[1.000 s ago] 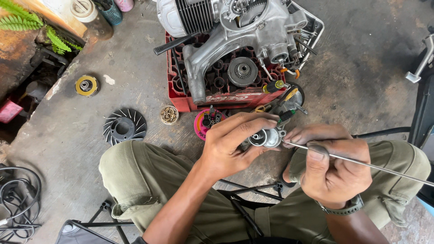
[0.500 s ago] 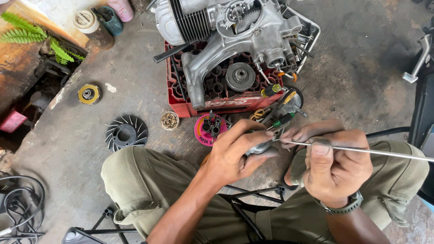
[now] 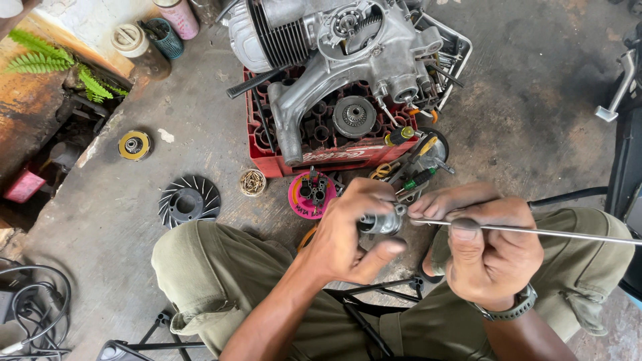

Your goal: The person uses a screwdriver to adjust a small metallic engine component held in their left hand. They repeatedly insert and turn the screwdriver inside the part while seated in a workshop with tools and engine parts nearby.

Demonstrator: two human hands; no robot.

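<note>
The small metal cylindrical part (image 3: 382,222) sits in front of the person's lap, just below the red crate (image 3: 314,157) in the picture. The left hand (image 3: 348,230) has its grip clamped around the part, thumb underneath and fingers over the top. The right hand (image 3: 491,244) has its grip closed on a thin metal rod (image 3: 535,231), whose tip meets the part's right end. The part looks rigid, compact and fairly light; bare metal of this kind is probably oily, so it is best held around the barrel. The rod is long and slender and likely flexes if held far from the tip. On the crate rests a grey engine block (image 3: 348,60). Left of the crate, on the concrete floor (image 3: 535,100), lie a pink round lid (image 3: 311,195), a small dish of screws (image 3: 252,182) and a black finned fan wheel (image 3: 188,201).
</note>
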